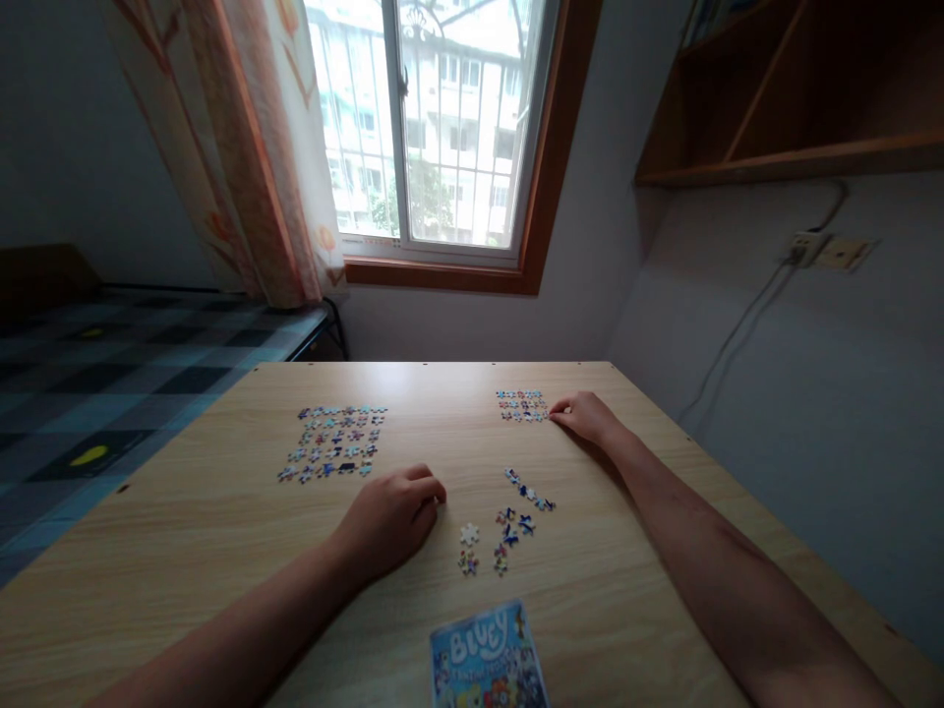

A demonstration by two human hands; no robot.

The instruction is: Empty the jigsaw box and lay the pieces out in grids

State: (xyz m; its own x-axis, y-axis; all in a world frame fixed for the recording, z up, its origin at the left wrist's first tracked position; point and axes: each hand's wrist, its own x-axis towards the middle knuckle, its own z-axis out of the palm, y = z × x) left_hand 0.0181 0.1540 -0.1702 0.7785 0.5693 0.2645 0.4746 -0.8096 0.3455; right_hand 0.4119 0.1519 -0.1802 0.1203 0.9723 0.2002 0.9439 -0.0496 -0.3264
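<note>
My right hand reaches to the far right of the table, thumb and fingertips pinched on a small jigsaw puzzle piece at the end of the lowest row in the right-hand group of puzzle pieces. Nearer to me, my left hand rests on the table with its fingers curled; whatever may be inside them is hidden. Loose blue puzzle pieces and a short slanting line of pieces lie between the hands. A pale piece is close to my left fingertips.
Several rows of puzzle pieces spread over the table's left part. A blue Bluey box lies at the near edge of view. The wooden table meets a bed at left and a wall with a hanging cable at right.
</note>
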